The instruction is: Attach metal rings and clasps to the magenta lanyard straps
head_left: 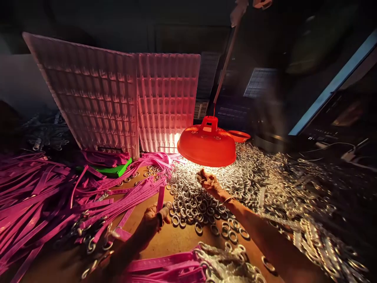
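so, our left hand is shut tight around one pink strap. it sits near the middle of the table, a bit toward the near edge. the strap sticks up out of our fist, almost straight. its top end is just beside the edge of the pile of rings. our left arm comes in low from the near edge and lies close over the wood.

our right hand is farther back and more to the right. it rests on the ring pile, just under the orange lamp. the palm faces down and the fingers curl into the rings. we cannot tell if they pinch a ring or only touch the pile. our right arm stretches out long from the near right corner, over the rings, with a thin bangle on the wrist.

our two hands are apart, and loose rings lie on the table between them.

the shiny rings spread all the way toward the right edge. a big heap of pink straps covers the left side. more straps lie at the near edge, next to more rings. two white trays lean up at the back edge, and a green block lies in front of them.
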The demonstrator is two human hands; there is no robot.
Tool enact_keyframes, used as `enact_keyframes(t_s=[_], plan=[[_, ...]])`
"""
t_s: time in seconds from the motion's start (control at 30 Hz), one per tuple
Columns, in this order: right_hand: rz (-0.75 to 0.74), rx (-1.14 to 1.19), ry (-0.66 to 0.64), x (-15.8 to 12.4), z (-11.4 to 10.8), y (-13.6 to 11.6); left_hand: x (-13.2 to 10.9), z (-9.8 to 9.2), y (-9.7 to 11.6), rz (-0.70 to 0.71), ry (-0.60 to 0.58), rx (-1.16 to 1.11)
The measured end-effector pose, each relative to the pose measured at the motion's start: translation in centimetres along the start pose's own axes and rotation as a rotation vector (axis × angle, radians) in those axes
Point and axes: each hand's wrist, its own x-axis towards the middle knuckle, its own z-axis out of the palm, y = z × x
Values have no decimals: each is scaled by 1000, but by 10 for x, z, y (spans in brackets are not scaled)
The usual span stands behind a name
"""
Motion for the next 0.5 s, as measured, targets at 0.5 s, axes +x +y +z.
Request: enact_keyframes(t_s=[0.5], plan=[[119, 233, -123, -89, 71, -65, -6, 34, 4, 27, 84, -62]])
